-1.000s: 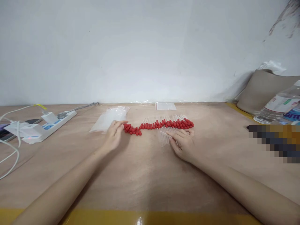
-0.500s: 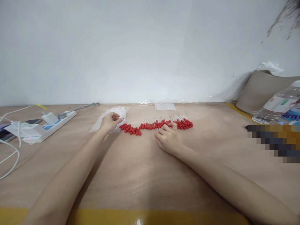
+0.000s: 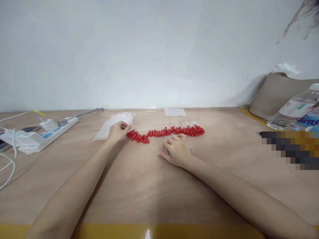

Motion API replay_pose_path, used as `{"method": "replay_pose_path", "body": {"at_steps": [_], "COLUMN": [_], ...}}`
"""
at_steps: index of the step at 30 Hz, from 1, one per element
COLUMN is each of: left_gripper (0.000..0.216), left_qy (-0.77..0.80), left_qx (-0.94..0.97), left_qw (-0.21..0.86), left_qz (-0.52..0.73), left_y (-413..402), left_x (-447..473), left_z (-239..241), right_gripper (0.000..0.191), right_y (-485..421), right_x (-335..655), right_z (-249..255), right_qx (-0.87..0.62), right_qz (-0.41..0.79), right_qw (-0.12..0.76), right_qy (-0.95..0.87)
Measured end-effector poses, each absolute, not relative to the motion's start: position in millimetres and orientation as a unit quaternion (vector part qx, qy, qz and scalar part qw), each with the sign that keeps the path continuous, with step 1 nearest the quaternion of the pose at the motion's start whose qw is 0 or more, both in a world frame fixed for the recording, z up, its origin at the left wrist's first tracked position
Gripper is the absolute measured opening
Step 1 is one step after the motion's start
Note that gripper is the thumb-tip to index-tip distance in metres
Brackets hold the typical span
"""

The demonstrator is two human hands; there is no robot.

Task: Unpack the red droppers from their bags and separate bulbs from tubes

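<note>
A long uneven row of droppers [image 3: 159,133] with red bulbs and thin clear tubes lies across the table. Some tubes point toward the wall, others toward me. My left hand [image 3: 119,132] is at the row's left end, thumb and fingertips pinched together beside the first red bulbs. What is between them, if anything, is hidden. Palm down, my right hand [image 3: 177,150] rests just in front of the middle of the row, fingers spread over clear tubes, thumb stretched left. A clear plastic bag [image 3: 106,127] lies partly behind my left hand.
A small flat zip bag [image 3: 174,112] lies near the wall. On the left is a white power strip [image 3: 53,134] with chargers and cables. At the right stand a clear water bottle [image 3: 289,111] and a grey-brown bin-like object [image 3: 265,96]. Yellow tape [image 3: 119,231] edges the table front.
My right hand has drawn slightly toward me and flattened, its thumb moving out to the left and baring clear tubes. The left thumb and fingers have closed together. The view has shifted slightly.
</note>
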State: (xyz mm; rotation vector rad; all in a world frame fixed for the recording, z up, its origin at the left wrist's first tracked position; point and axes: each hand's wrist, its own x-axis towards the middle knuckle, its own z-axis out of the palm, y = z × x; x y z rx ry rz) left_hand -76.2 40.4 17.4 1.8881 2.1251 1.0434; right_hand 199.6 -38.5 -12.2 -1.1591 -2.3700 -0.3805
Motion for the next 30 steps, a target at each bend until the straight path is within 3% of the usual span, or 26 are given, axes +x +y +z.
{"method": "replay_pose_path", "body": {"at_steps": [6, 11, 21, 30], "left_gripper": [0.029, 0.02, 0.042, 0.028], "left_qy": [0.639, 0.563, 0.619, 0.662], "left_qx": [0.673, 0.782, 0.759, 0.723], "left_qw": [0.012, 0.01, 0.027, 0.038], "left_qz": [0.372, 0.268, 0.198, 0.195], "left_y": [31.4, 27.9, 52.0, 54.8], "left_x": [-55.3, -1.9, 74.0, 81.8], "left_z": [26.1, 28.7, 22.4, 26.0], "right_gripper": [0.046, 0.045, 0.034, 0.034], "right_y": [-36.4, -36.8, -53.0, -51.2], "right_x": [199.3, 205.0, 250.9, 255.6], "right_z": [-13.1, -4.8, -12.3, -21.1], "right_qx": [-0.434, -0.433, -0.412, -0.431], "right_qz": [-0.13, -0.116, -0.138, -0.132], "right_qw": [0.225, 0.256, 0.34, 0.38], "right_qy": [-0.863, -0.857, -0.834, -0.808]}}
